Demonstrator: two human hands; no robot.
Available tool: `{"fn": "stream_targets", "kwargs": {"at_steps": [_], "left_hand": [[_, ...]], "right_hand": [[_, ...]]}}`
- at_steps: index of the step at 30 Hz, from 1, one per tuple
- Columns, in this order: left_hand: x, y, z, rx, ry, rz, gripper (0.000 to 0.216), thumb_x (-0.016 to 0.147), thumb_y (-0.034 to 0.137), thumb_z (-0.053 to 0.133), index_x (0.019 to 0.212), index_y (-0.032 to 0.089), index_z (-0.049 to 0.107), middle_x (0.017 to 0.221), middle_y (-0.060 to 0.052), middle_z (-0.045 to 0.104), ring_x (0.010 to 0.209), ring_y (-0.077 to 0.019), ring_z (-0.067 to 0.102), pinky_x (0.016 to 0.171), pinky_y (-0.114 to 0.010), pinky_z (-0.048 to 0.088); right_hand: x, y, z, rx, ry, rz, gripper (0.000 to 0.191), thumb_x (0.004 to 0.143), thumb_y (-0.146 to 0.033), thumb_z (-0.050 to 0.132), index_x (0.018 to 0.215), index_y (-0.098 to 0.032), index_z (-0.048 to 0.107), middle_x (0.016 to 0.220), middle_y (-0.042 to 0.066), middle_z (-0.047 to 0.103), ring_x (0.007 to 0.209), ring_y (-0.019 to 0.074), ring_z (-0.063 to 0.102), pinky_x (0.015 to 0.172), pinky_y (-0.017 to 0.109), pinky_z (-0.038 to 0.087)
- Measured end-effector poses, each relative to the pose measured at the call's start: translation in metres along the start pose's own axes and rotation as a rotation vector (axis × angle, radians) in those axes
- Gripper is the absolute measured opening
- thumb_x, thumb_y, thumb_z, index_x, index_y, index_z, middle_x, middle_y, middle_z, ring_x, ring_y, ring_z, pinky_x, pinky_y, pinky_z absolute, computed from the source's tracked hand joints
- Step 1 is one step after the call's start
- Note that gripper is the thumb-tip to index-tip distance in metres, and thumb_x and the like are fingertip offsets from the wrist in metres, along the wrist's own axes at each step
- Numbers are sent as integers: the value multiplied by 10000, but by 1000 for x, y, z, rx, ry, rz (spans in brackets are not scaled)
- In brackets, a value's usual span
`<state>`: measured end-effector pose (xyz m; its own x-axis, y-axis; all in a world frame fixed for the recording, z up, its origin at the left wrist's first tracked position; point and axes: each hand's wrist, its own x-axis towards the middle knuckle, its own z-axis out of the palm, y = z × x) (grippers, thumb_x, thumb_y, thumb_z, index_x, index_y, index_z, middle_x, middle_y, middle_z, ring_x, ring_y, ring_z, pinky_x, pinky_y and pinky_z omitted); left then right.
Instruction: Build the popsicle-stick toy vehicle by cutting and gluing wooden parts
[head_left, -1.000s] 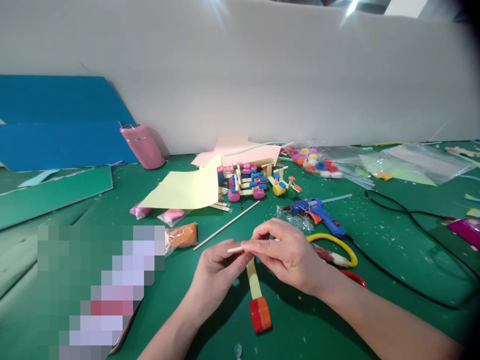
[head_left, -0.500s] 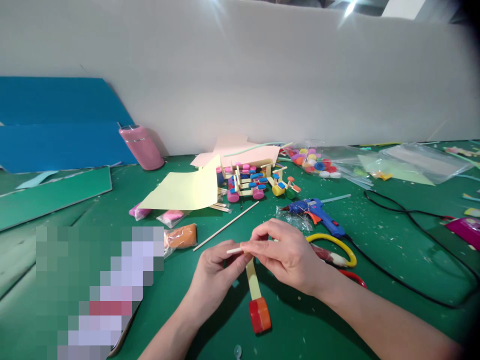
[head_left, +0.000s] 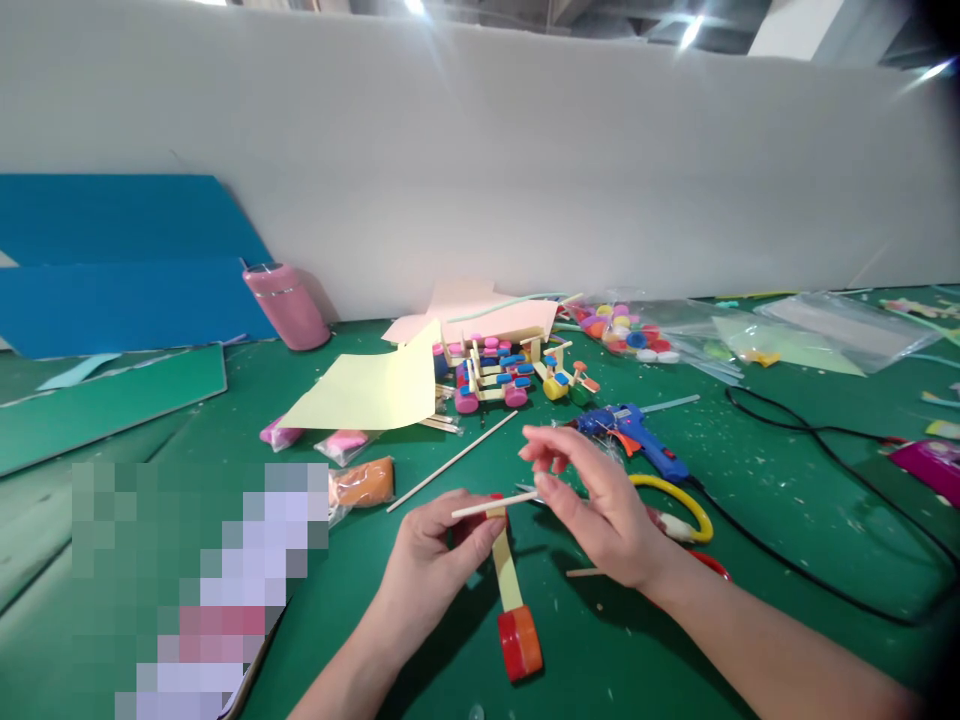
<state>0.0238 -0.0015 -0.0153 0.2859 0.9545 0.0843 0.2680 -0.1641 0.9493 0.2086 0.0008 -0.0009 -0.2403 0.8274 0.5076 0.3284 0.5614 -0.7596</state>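
My left hand (head_left: 442, 550) pinches a pale yellow craft stick (head_left: 507, 575) between thumb and fingers. A pair of joined caps, red and orange (head_left: 520, 645), sits at its near end; a bit of red shows at its far end. Across the craft stick lies a thin wooden stick (head_left: 480, 506). My right hand (head_left: 600, 510) is beside the thin stick's right end with its fingers apart; whether a fingertip still touches that end I cannot tell. Below it another thin stick piece (head_left: 583, 573) shows, partly hidden by the hand.
A blue glue gun (head_left: 645, 440) with a black cord lies at right, near a yellow handle loop (head_left: 701, 510). Small wheeled models (head_left: 495, 375), yellow paper (head_left: 360, 390) and bagged coloured caps (head_left: 622, 325) are farther back. A long stick (head_left: 454, 460) and brown clay packet (head_left: 365, 482) lie left of centre.
My right hand has drawn back to the right and its fingers have spread, exposing more of the thin stick. My left hand keeps its pinch on the craft stick. The view has tilted up slightly.
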Motion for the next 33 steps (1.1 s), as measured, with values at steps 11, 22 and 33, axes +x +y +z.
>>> {"fn": "stream_targets", "kwargs": {"at_steps": [11, 22, 33], "left_hand": [[-4, -1, 7, -185, 162, -114, 309, 641, 313, 694, 907, 158, 665, 548, 47, 495, 497, -86, 432, 475, -207, 389], [-8, 0, -11, -134, 184, -32, 203, 728, 316, 632, 895, 213, 686, 848, -35, 615, 719, -143, 545, 594, -218, 452], [-12, -7, -12, 27, 181, 91, 205, 769, 288, 597, 965, 269, 654, 824, -6, 647, 730, -148, 556, 682, -265, 438]], "right_hand": [[1, 11, 0, 158, 252, 171, 336, 944, -311, 318, 653, -195, 440, 607, -19, 470, 559, 116, 449, 543, 257, 368], [-2, 17, -3, 277, 472, 62, 345, 916, -283, 357, 578, -214, 346, 522, -49, 333, 483, 114, 356, 463, 254, 298], [-3, 16, -7, 84, 332, 91, 185, 871, -211, 483, 717, -194, 585, 656, -1, 589, 609, 134, 524, 554, 255, 393]]}}
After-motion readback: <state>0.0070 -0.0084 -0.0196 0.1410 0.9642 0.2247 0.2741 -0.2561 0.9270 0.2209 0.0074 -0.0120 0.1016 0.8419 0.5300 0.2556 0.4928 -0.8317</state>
